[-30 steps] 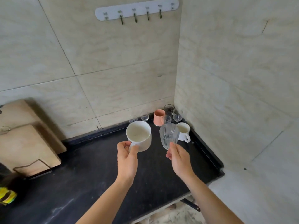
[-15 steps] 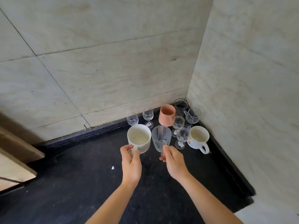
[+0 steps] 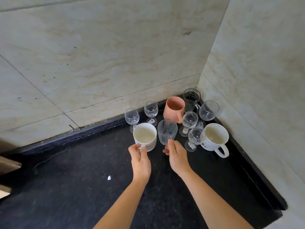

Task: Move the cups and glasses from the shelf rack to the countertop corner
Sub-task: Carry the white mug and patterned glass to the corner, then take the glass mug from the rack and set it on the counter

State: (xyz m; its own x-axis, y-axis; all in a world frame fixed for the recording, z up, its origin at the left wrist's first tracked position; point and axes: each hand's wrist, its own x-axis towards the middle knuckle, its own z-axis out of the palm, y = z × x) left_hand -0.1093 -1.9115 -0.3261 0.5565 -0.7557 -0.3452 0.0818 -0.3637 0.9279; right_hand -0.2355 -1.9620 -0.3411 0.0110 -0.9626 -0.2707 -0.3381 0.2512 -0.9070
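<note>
My left hand [image 3: 140, 160] grips the handle of a white mug [image 3: 144, 136], held just above the black countertop [image 3: 82, 187]. My right hand [image 3: 176, 155] pinches the base of a clear ribbed glass [image 3: 167, 131] right beside the mug. Behind and to the right, in the corner, stand a pink cup [image 3: 174, 108], a dark glass mug [image 3: 191, 99], a second white mug [image 3: 214, 138] and several small stemmed glasses, among them one [image 3: 131, 116] just behind the held mug and one [image 3: 195, 138] right of the ribbed glass.
Tiled walls [image 3: 115, 63] meet at the corner on the back and right. The countertop's right edge [image 3: 257, 176] runs along the right wall. A white speck [image 3: 109, 178] lies on the counter. A wooden board's edge [image 3: 8, 164] shows at far left.
Both hands have carried the white mug and ribbed glass forward and lower toward the corner group. The view has closed in; the hook rail and wooden boards have left the view.
</note>
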